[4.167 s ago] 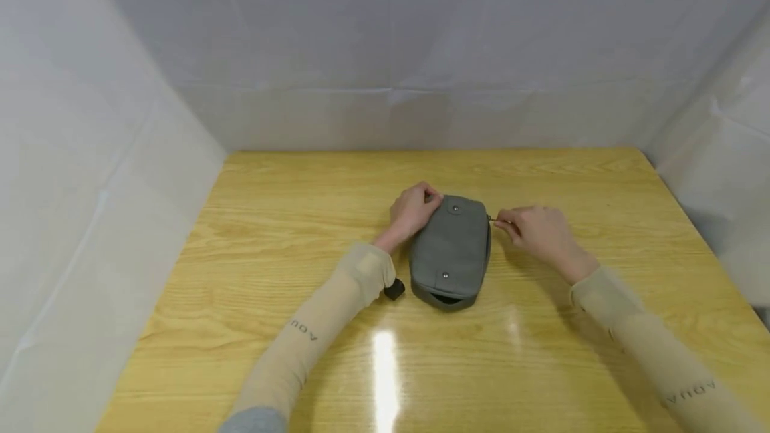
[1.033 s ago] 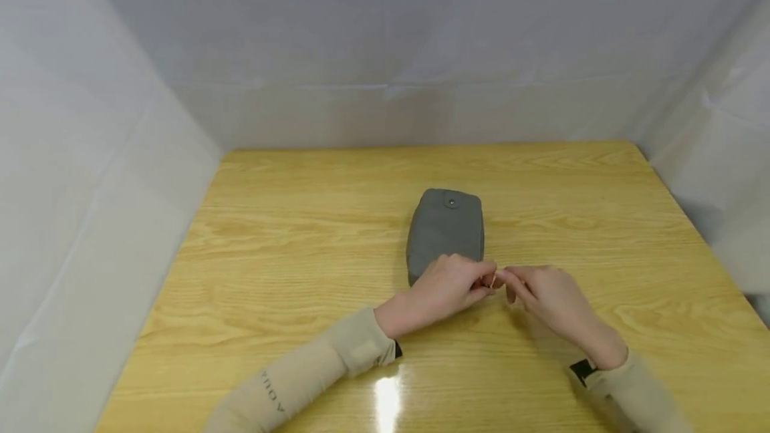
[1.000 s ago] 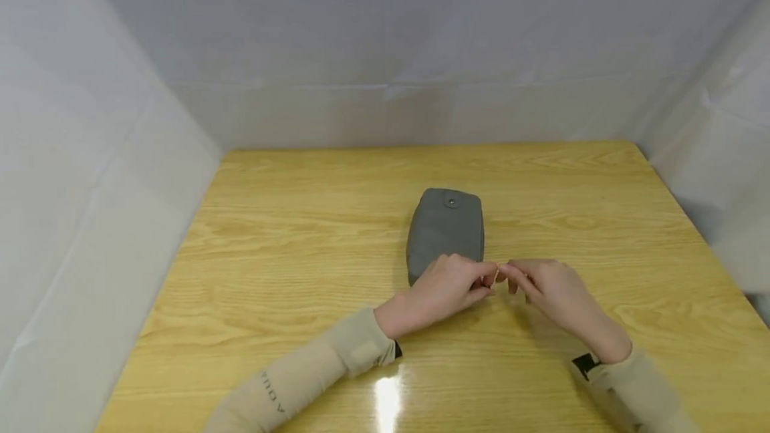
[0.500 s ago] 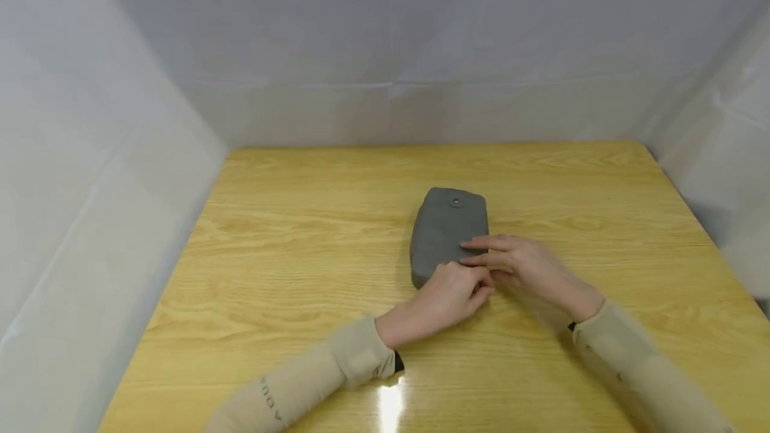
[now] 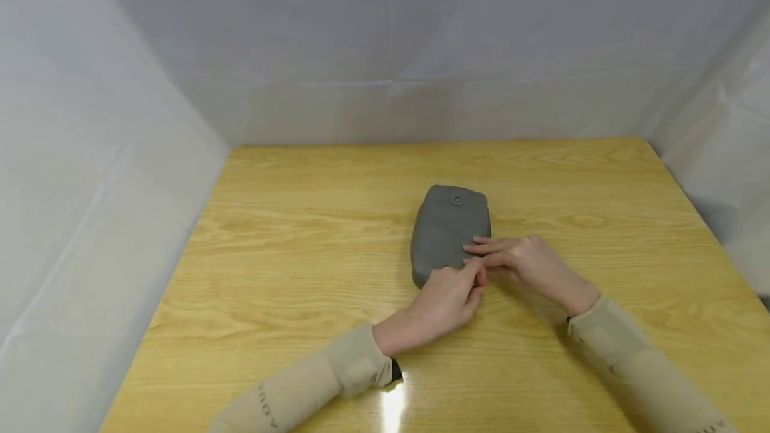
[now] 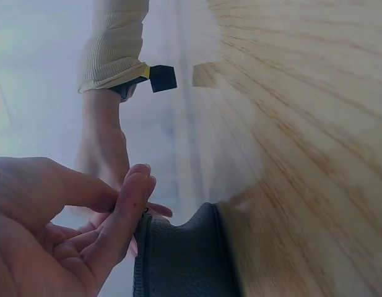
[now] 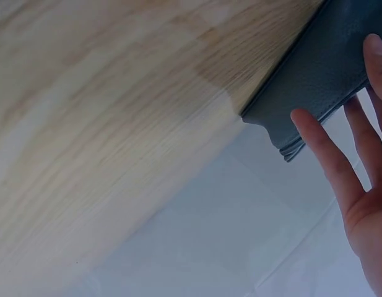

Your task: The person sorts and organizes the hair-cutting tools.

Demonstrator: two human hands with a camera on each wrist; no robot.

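Note:
A grey pouch [image 5: 448,229] with a metal snap at its far end lies lengthwise in the middle of the wooden table [image 5: 301,252]. My left hand [image 5: 472,277] is at the pouch's near right corner, thumb and forefinger pinched together against the zipper seam. The left wrist view shows that pinch [image 6: 125,192] right at the pouch's edge [image 6: 178,260]; what lies between the fingertips is hidden. My right hand [image 5: 484,249] rests with straight fingers on the pouch's near right top. In the right wrist view its fingers [image 7: 330,164] lie flat over the pouch [image 7: 327,68].
White sheeting [image 5: 385,52] walls the table in at the back and on both sides. Bare wood surrounds the pouch. A bright glare spot [image 5: 391,406] sits near the front edge. Both arms wear beige sleeves with black wrist straps.
The right hand let go at the pouch's near corner and laid its fingers flat on the pouch. The left hand stayed pinched at that corner. Earlier, both hands were at the far end.

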